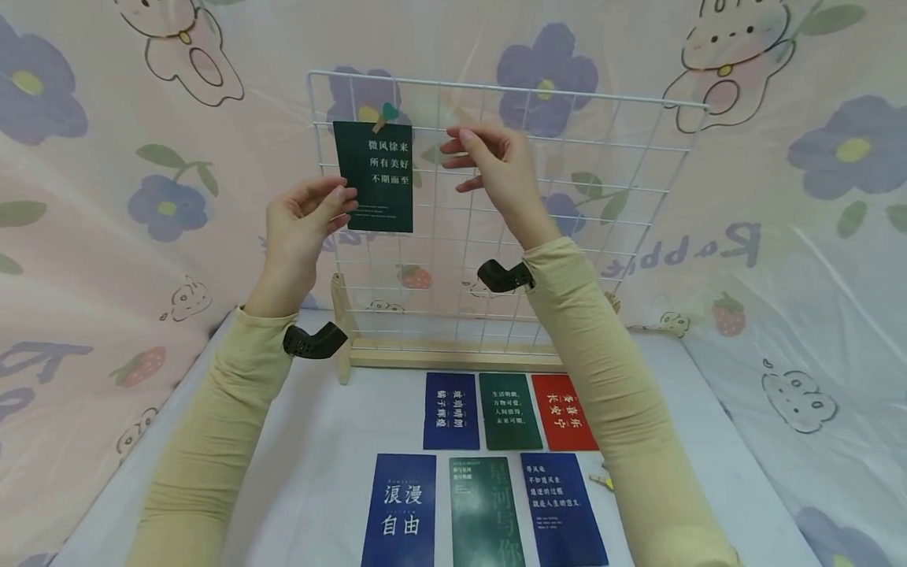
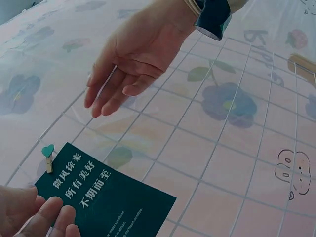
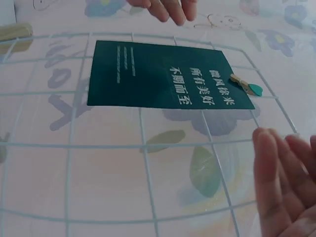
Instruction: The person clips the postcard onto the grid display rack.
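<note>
A dark green card (image 1: 379, 189) with white Chinese writing hangs at the upper left of a white wire grid (image 1: 489, 228). A small wooden clothespin with a teal heart (image 1: 385, 116) clips its top edge to a wire. My left hand (image 1: 305, 224) is beside the card's left edge, fingers loosely bent; the right wrist view shows a gap between its fingertips (image 3: 173, 12) and the card. To the card's right, in front of the grid, I hold up my right hand (image 1: 499, 169) with relaxed fingers and nothing in them. The clothespin (image 3: 246, 85) also shows in the right wrist view.
The grid stands in a wooden base (image 1: 453, 358) on a white table (image 1: 319, 472). Before it lie two rows of cards, among them a red card (image 1: 563, 413) and a blue card (image 1: 400, 508). A small yellow item (image 1: 602, 479) lies by my right sleeve. Patterned cloth hangs behind.
</note>
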{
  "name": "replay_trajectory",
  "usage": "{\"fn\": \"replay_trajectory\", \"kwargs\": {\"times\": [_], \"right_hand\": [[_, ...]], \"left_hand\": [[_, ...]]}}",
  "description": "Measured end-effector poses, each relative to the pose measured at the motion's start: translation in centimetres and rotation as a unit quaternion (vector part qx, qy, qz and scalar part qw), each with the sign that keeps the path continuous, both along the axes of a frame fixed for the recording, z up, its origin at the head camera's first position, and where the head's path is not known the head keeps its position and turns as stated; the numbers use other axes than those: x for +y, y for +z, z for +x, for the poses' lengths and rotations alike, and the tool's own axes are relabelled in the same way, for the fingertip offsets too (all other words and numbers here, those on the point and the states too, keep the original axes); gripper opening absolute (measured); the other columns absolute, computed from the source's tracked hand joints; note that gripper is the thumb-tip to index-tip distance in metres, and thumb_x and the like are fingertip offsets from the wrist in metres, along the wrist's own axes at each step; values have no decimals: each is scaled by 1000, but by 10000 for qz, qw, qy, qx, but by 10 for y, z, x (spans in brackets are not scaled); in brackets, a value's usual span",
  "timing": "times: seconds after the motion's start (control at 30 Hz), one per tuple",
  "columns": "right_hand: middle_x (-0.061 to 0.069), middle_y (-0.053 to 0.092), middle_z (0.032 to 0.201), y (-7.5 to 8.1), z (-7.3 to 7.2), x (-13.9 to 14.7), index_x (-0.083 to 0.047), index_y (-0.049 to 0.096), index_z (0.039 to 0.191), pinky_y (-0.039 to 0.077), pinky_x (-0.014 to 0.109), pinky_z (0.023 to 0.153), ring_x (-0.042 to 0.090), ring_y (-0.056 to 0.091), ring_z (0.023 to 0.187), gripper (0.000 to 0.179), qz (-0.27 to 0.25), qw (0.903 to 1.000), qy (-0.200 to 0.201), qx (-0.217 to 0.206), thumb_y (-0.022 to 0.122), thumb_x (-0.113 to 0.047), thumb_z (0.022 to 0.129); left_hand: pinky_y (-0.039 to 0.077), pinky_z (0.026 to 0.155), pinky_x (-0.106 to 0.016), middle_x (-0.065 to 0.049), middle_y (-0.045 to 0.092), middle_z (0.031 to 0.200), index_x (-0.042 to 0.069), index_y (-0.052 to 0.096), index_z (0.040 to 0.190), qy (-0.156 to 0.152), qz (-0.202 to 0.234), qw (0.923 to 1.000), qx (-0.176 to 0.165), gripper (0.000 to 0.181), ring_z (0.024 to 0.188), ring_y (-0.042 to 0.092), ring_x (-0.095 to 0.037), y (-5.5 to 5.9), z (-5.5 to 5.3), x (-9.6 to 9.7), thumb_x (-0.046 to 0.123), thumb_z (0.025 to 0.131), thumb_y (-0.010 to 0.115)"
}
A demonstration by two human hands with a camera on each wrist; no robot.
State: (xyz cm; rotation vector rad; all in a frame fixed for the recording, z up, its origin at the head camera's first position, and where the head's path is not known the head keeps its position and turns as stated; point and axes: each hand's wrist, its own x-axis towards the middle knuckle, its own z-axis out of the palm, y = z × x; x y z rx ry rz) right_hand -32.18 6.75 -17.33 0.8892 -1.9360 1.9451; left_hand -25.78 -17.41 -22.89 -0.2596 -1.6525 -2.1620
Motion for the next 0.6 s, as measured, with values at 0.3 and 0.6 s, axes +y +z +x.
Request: {"fn": "replay_trajectory", "kwargs": {"times": [0.3, 0.6], "right_hand": [[13, 70, 101, -19, 17, 23, 4, 62, 119, 57, 30, 63, 23, 68, 89, 32, 140, 9966, 217, -786, 51, -20, 101], [13, 68, 109, -53, 33, 50, 1, 61, 123, 58, 34, 67, 25, 67, 95, 35, 772, 9930, 317, -839, 50, -25, 101]], "left_hand": [[52, 88, -29, -12, 67, 111, -5, 58, 122, -566, -303, 9978, -193, 35, 100, 64, -22, -12, 12, 4, 12, 92, 64], [50, 92, -31, -15, 63, 121, -5, 52, 129, -806, -610, 9930, -604, 42, 107, 62, -23, -33, 18, 4, 15, 93, 63]]}}
